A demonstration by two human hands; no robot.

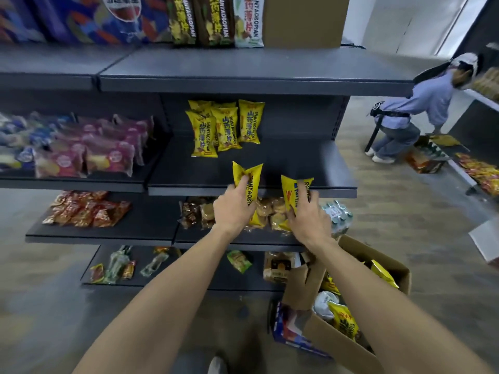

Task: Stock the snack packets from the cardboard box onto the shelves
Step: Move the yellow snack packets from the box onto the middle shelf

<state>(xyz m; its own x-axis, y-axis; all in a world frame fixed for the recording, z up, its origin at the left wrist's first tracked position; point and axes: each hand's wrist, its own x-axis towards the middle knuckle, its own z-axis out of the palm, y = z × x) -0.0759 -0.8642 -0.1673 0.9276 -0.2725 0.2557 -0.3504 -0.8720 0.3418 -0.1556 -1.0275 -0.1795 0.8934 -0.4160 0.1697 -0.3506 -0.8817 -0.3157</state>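
Hands both loaded, one yellow packet each. Left hand (235, 205) grips the left packet (248, 179) round its lower half, fingers curled over the front, top edge pointing up toward the middle shelf (297, 168). Right hand (305, 214) pinches the right packet (294, 193) the same way, just beside the first and apart from it. Both packets held upright with print facing out, probably so they can go down standing like the stocked row (224, 128) already at the back of that shelf.

Stocked row sits toward the rear left of centre; bare shelf surface lies in front of it and to its right. Judgement: the two packets are meant for that open front area, to build the next rank.

Cardboard box (351, 344) stands on the floor at lower right, flaps open, several more yellow packets (343, 319) visible inside, so the task looks partly done with stock remaining. Box kept close under the right arm, likely for short reaches.

Risk: slippery film, a packet set upright may topple forward.

Another person (413, 109) crouches at a far shelf, well apart.
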